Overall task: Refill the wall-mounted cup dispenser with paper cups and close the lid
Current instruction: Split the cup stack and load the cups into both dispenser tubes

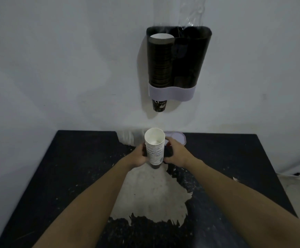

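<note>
A dark two-column cup dispenser [190,58] with a pale lilac base band hangs on the wall. Its left column holds a stack of cups, and one dark cup [159,105] pokes out below. The right column looks dark and I cannot see cups in it. Its top is uncovered. On the table stands an upright stack of paper cups [155,147] with white insides. My left hand [138,156] grips its left side and my right hand [175,153] grips its right side. A pale lilac lid [178,137] lies on the table just behind my right hand.
The black table [56,176] has a worn pale patch in its middle and flecks around it. Crumpled clear plastic [127,137] lies at the table's back edge, and more clear plastic [192,13] hangs on the wall above the dispenser.
</note>
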Available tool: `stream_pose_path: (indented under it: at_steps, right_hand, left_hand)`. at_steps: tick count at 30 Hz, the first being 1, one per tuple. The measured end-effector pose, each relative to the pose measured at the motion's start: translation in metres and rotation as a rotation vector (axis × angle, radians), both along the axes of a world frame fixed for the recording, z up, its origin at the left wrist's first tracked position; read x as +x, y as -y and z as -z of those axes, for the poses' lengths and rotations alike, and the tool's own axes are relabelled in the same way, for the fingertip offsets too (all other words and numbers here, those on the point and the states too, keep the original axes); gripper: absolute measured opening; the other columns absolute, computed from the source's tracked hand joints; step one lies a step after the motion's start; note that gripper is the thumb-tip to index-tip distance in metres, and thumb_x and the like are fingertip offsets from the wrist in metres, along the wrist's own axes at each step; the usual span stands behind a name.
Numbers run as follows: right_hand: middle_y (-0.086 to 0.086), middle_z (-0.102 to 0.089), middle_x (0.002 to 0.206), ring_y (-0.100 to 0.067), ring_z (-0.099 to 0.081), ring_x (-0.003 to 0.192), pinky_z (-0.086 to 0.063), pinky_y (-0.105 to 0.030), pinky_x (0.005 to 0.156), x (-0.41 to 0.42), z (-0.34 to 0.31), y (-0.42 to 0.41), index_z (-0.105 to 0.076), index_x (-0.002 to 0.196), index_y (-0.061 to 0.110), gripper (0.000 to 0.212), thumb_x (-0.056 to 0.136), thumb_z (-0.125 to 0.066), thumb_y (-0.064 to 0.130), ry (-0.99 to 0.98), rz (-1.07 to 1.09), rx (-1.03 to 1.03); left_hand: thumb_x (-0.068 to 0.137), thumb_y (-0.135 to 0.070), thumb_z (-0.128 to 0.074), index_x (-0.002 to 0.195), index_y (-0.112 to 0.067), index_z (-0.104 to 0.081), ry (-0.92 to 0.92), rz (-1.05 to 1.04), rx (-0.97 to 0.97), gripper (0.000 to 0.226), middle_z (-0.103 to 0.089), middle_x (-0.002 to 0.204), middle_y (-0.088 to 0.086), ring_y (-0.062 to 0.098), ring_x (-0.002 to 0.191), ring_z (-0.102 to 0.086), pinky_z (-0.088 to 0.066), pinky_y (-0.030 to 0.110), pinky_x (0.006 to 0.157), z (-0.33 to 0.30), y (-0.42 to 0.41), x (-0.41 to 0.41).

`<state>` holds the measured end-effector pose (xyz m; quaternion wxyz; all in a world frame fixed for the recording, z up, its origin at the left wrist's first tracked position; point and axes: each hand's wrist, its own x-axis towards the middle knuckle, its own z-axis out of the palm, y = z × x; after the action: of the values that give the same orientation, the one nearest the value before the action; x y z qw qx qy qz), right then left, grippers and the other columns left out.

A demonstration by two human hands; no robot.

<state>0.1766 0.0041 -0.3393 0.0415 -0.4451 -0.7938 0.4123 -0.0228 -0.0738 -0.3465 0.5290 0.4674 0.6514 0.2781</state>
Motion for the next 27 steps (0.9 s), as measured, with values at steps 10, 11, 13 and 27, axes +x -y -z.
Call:
stream_pose_path:
  at_steps: [10,11,13,27]
  right_hand:
    - [0.002,-0.052,0.150,-0.017,-0.050,0.132,-0.043,-0.029,0.101,-0.014,0.055,-0.017,-0.033,0.155,0.026,0.101,0.070,-0.087,0.019,-0.062,-0.058,-0.145]
    - [0.003,-0.052,0.149,-0.016,-0.050,0.132,-0.044,-0.029,0.100,-0.016,0.058,-0.018,-0.034,0.154,0.027,0.101,0.069,-0.088,0.020,-0.057,-0.060,-0.146]
    - [0.005,-0.054,0.147,-0.016,-0.053,0.131,-0.046,-0.030,0.102,-0.018,0.062,-0.019,-0.036,0.153,0.028,0.100,0.068,-0.090,0.027,-0.050,-0.057,-0.142]
    - [0.003,-0.058,0.138,-0.016,-0.060,0.119,-0.052,-0.039,0.102,-0.014,-0.041,-0.028,-0.036,0.144,0.024,0.082,0.078,-0.080,0.044,-0.214,-0.026,0.129]
  left_hand:
    - [0.066,-0.021,-0.090,0.136,-0.038,-0.036,-0.026,0.063,-0.155,0.090,-0.049,0.141,-0.006,0.015,0.132,-0.047,-0.041,0.043,0.113,0.053,-0.019,-0.007]
    - [0.066,-0.023,-0.091,0.134,-0.038,-0.041,-0.019,0.079,-0.152,0.086,-0.052,0.140,-0.008,0.014,0.131,-0.049,-0.041,0.044,0.113,0.054,-0.021,-0.007]
    - [0.060,-0.031,-0.092,0.139,-0.032,-0.049,0.002,0.091,-0.139,0.089,-0.057,0.138,-0.009,0.012,0.129,-0.054,-0.044,0.043,0.111,0.060,-0.024,-0.008]
    - [0.063,-0.053,-0.087,0.149,-0.032,-0.033,-0.060,0.006,0.127,0.103,-0.051,0.145,-0.011,0.013,0.132,-0.050,-0.043,0.045,0.112,-0.052,-0.037,-0.009]
